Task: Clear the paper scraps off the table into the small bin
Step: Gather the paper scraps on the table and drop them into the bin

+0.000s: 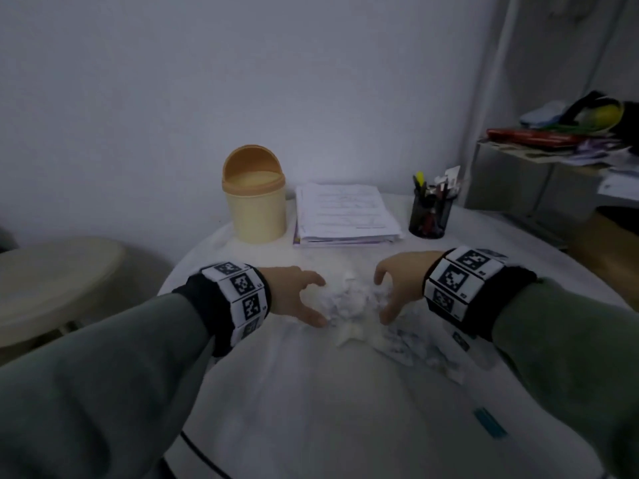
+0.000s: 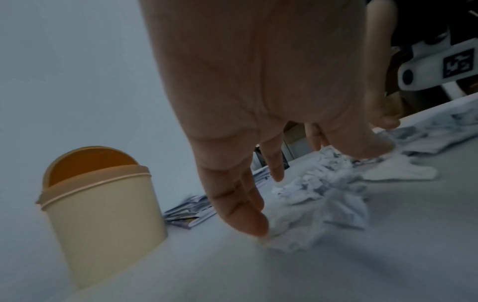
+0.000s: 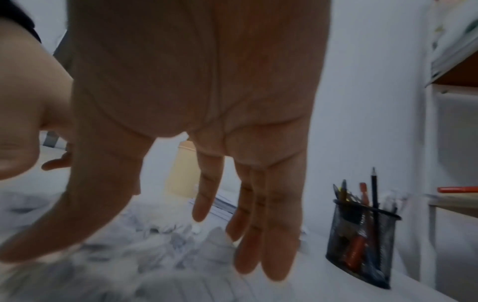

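1. The left hand (image 1: 294, 295) and right hand (image 1: 397, 288) flanked a heap of crumpled paper scraps (image 1: 345, 300) at the centre of the white desk (image 1: 311, 392), left hand at 9 o'clock of the heap, right hand at 3 o'clock.
2. Both hands had their fingers spread and only slightly bent, cupped toward the heap. The left fingers (image 2: 248, 216) touched the near edge of the scraps (image 2: 323, 196) and closed round nothing.
3. The right fingers (image 3: 271, 245) hung extended over blurred scraps (image 3: 155, 235); contact there could not be made out.
4. More flat, torn scraps (image 1: 425, 350) lay at 4 o'clock of the heap, smeared by blur.
5. The small bin (image 1: 256, 198) stood upright at 11 o'clock, well apart from the heap, its orange lid tipped open; its inside was hard to read.
6. A stack of papers (image 1: 345, 212) lay just beside the bin at 12 o'clock, and a mesh pen cup (image 1: 430, 212) stood at 1 o'clock.
7. A shelf (image 1: 553, 157) was cut off at the right edge.
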Demonstrator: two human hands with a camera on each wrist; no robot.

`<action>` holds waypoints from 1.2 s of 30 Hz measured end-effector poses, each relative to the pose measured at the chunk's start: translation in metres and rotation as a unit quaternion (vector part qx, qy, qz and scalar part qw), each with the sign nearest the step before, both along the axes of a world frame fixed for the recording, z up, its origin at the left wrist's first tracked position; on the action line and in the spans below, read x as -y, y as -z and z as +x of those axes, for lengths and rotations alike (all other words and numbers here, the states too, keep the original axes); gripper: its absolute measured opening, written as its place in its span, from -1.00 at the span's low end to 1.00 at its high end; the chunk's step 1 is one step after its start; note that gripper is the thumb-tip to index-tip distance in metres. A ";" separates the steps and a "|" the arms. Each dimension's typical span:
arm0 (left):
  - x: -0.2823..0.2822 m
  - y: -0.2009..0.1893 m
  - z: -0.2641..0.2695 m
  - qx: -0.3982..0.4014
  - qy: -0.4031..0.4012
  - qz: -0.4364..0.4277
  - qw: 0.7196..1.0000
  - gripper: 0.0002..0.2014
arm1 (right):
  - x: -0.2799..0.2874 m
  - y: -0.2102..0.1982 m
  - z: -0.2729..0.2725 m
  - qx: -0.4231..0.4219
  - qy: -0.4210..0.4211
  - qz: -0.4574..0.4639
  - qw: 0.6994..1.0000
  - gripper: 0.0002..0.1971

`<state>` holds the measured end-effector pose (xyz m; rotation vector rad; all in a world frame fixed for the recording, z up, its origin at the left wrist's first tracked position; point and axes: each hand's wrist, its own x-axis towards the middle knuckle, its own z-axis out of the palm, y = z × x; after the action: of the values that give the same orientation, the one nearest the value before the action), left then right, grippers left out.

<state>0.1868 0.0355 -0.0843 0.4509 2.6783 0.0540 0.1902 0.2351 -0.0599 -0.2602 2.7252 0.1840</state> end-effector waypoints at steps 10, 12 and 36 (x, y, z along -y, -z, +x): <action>-0.063 0.007 0.031 -0.011 0.029 0.006 1.000 -0.10 | -0.049 0.000 0.063 0.073 0.034 0.124 0.989 0.08; -0.075 0.009 0.036 -0.031 0.039 0.008 0.999 -0.02 | -0.056 0.008 0.073 0.080 0.033 0.140 0.986 0.10; -0.073 0.029 -0.005 -0.021 0.025 0.083 0.996 -0.68 | -0.046 0.043 0.015 -0.051 -0.039 -0.070 0.995 -0.57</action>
<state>0.1820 0.1086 -0.1133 0.5761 2.7136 0.2553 0.2053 0.2806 -0.1029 -0.4092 2.8358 0.0278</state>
